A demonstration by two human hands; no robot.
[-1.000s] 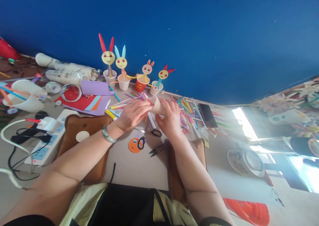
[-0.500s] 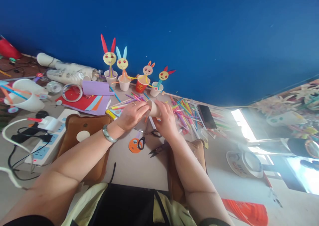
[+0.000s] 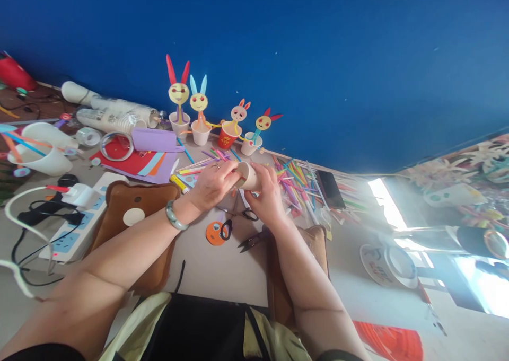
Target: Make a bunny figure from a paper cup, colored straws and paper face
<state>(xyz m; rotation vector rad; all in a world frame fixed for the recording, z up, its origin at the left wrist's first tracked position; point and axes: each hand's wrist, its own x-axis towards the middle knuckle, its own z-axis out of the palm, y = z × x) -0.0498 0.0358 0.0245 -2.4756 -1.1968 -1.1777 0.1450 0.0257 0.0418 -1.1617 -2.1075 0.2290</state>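
Note:
A small white paper cup (image 3: 248, 177) lies tilted on its side in the air between my hands, its mouth toward the left. My right hand (image 3: 267, 193) is closed round its right end. At the cup's rim, my left hand (image 3: 214, 184) has its fingers pinched together; whether they hold the rim or something small is hidden. Below the hands lie scissors (image 3: 249, 214) with black handles, an orange paper disc (image 3: 216, 234) with eyes, and dark thread snips (image 3: 253, 241). Behind stand several paper cups bearing rabbit-faced figures, one in a red cup (image 3: 229, 135).
Coloured pipe cleaners (image 3: 296, 183) spread behind my hands, near a black phone (image 3: 331, 189). Coloured paper sheets (image 3: 151, 165), a tape ring (image 3: 116, 147) and a power strip (image 3: 85, 218) with cables are at left. A tape roll (image 3: 401, 265) lies right. A blue wall (image 3: 254, 59) bounds the back.
The cup has turned slightly, showing more of its side and open mouth. Both hands stay on or at it, with only small finger shifts. The view has moved slightly.

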